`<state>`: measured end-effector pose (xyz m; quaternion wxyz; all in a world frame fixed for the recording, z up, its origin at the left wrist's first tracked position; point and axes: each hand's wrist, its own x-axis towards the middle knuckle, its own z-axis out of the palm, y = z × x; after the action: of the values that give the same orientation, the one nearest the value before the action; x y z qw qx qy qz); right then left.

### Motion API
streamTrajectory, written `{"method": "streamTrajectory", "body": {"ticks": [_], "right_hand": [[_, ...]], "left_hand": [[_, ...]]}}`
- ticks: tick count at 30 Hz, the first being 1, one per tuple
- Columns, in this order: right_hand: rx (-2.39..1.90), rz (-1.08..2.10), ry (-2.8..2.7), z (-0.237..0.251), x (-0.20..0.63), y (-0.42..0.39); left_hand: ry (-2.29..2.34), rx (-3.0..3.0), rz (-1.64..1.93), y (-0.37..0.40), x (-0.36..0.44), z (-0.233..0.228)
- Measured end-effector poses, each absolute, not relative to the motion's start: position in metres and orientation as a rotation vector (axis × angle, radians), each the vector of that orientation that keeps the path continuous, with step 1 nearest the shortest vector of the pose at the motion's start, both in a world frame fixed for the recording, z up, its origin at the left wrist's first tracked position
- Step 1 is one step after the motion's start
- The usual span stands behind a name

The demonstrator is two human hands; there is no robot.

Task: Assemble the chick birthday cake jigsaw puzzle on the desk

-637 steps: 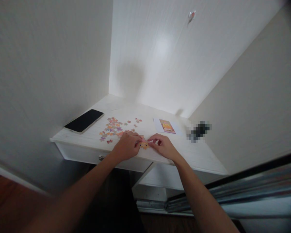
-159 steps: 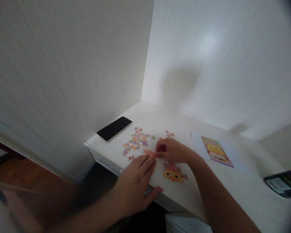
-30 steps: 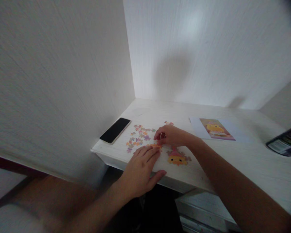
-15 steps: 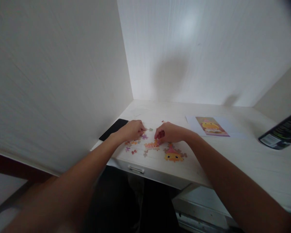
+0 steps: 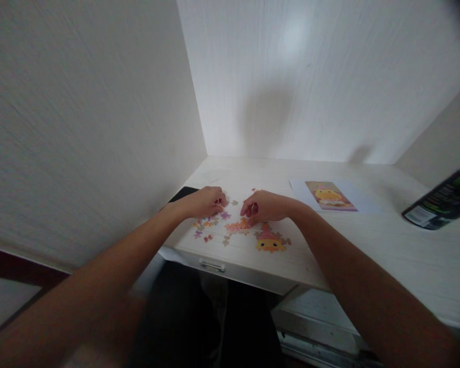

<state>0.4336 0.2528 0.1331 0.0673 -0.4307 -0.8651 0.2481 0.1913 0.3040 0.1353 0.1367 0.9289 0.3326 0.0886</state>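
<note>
Both bare forearms reach forward from the bottom corners of the view and converge toward the middle. The left hand [image 5: 204, 202] lies palm down with its knuckles up, the fingers curled loosely inward and the fingertips gathered at its right edge; whether its grip is closed on anything cannot be told. The right hand [image 5: 263, 206] sits just beside it, a small gap between the two, wrist straight, with the fingers bent under and the fingertips pressed down near its left edge. Both arms are nearly fully extended.
</note>
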Motion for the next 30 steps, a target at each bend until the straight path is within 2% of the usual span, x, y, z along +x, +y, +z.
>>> {"method": "streamTrajectory", "body": {"ticks": [11, 30], "right_hand": [[-1.395, 0.738, -2.593, 0.136, 0.430, 0.249], [-1.432, 0.780, -2.564, 0.139, 0.428, 0.247]], "left_hand": [[0.841, 2.323, 0.306, 0.276, 0.217, 0.122], [0.850, 2.508, 0.262, 0.280, 0.219, 0.120]]}}
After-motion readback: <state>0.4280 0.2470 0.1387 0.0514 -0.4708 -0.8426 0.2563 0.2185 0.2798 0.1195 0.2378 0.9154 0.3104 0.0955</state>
